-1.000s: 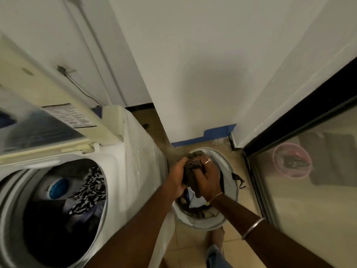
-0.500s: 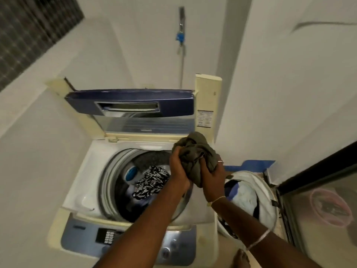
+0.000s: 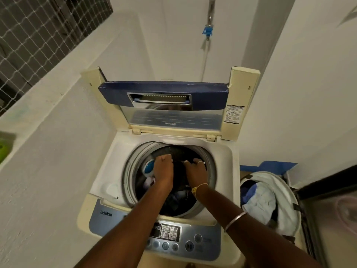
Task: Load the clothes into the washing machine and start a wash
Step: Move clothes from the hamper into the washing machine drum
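A cream top-loading washing machine (image 3: 104,171) stands with its blue lid (image 3: 164,93) raised. Both my hands reach down into its drum (image 3: 128,171). My left hand (image 3: 163,169) and my right hand (image 3: 196,172) are curled around a dark garment (image 3: 178,171) held between them, low inside the drum. Other clothes lie under it, mostly in shadow. The control panel (image 3: 168,233) runs along the machine's front edge, beneath my forearms. On the floor to the right stands a white laundry basket (image 3: 289,206) holding white and blue clothes (image 3: 258,198).
A white wall with a ledge runs close along the machine's left side, with a green object (image 3: 3,149) on the ledge. A tap with a blue fitting (image 3: 207,31) and hose hangs on the back wall. A dark-framed glass door (image 3: 328,219) lies right of the basket.
My hands lifted the dark garment out of the basket, carried it left over the machine, and have now lowered it into the drum. My view swung from the floor to the machine.
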The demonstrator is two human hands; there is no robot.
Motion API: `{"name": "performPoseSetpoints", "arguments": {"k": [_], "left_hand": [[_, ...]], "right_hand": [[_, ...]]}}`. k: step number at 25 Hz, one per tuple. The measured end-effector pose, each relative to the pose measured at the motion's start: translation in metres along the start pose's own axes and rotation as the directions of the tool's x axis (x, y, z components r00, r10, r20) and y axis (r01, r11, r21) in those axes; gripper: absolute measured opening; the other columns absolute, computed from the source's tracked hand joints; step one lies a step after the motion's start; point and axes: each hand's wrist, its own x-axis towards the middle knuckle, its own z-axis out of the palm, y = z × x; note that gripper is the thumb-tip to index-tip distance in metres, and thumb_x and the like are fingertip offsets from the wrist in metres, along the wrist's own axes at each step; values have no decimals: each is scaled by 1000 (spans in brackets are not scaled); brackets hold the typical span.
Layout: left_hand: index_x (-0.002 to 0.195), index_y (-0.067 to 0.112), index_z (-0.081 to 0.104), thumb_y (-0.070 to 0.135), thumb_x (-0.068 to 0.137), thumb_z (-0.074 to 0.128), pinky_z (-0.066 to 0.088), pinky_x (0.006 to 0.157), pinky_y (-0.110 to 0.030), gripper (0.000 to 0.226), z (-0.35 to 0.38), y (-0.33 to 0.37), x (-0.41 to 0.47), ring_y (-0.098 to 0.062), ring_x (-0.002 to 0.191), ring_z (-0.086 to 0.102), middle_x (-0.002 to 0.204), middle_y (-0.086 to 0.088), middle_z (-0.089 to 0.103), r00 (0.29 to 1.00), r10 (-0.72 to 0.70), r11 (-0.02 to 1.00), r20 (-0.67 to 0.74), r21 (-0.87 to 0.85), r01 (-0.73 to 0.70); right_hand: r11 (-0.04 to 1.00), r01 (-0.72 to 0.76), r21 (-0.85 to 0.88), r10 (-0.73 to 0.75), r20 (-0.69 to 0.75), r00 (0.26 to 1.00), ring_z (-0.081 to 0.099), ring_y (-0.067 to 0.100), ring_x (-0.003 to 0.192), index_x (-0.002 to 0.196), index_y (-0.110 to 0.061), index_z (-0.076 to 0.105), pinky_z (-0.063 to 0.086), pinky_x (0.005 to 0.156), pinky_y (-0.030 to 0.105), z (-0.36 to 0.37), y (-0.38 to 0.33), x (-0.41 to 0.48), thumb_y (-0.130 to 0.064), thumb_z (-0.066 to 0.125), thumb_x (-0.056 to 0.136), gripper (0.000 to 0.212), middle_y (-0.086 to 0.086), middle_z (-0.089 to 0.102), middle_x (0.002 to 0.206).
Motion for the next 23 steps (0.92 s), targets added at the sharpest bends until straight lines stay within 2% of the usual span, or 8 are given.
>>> {"name": "performPoseSetpoints", "arguments": {"k": [2, 4, 8, 11, 15, 18, 20, 23], "left_hand": [[92, 18, 64, 32, 89, 51, 55, 76, -37, 20, 30, 1, -21, -20, 83, 66, 90, -2, 70, 986, 156, 986, 58, 48, -159], [100, 19, 62, 28, 96, 51, 51, 74, -24, 15, 72, 4, -41, -11, 84, 63, 93, 3, 67, 941, 307, 933, 142, 150, -327], [102, 22, 61, 29, 99, 54, 48, 76, -11, 11, 161, 5, -85, 0, 84, 61, 92, 12, 65, 824, 493, 814, 280, 185, -550], [99, 23, 63, 30, 98, 55, 48, 73, -9, 11, 231, -17, -109, 2, 82, 62, 90, 11, 67, 815, 401, 829, 420, 213, -517], [105, 21, 63, 29, 100, 51, 48, 68, -11, 15, 315, -74, -119, -3, 82, 61, 91, 10, 64, 828, 125, 861, 547, 354, -365], [102, 27, 62, 27, 99, 50, 53, 82, -26, 13, 366, -131, -106, -12, 91, 64, 95, 9, 64, 823, -1, 849, 567, 436, -299], [101, 26, 62, 22, 98, 49, 50, 83, -29, 15, 399, -177, -90, -15, 93, 62, 95, 7, 63, 831, -63, 819, 553, 505, -274], [103, 27, 60, 25, 100, 45, 45, 80, -29, 15, 428, -236, -64, -18, 92, 60, 94, 6, 61, 856, -128, 796, 502, 566, -213]], "right_hand": [[989, 148, -9, -148, -50, 988, 66, 18, 99, 122, -22, 60, 52, 90, 31, -25, -8, 0, -32, 59, 92, 31, -1, 70, 103], [967, 257, -2, -255, -118, 960, 66, 11, 91, 110, -27, 61, 55, 84, 27, -60, -17, 2, -32, 58, 94, 16, -6, 69, 95], [944, 328, -36, -322, -317, 892, 66, 6, 88, 103, -33, 58, 55, 78, 25, -146, -17, 22, -37, 56, 96, 9, -10, 68, 94], [961, 274, 17, -239, -438, 867, 66, 8, 84, 99, -25, 61, 56, 78, 28, -214, 7, 51, -28, 57, 97, 5, -6, 69, 89], [992, 115, -56, -127, -473, 872, 66, 11, 79, 95, -17, 63, 55, 75, 30, -289, 71, 97, -25, 58, 97, 10, -3, 68, 83], [992, 1, -128, -56, -420, 906, 65, 18, 81, 93, -16, 60, 54, 77, 35, -330, 131, 139, -23, 58, 96, 8, -2, 65, 83], [971, -103, -214, 25, -336, 941, 64, 22, 87, 100, -17, 58, 49, 75, 33, -352, 178, 177, -23, 58, 96, 7, -2, 61, 86], [909, -176, -378, 89, -236, 968, 63, 22, 102, 116, -12, 59, 46, 84, 29, -369, 256, 235, -31, 56, 97, 27, 3, 65, 105]]}}
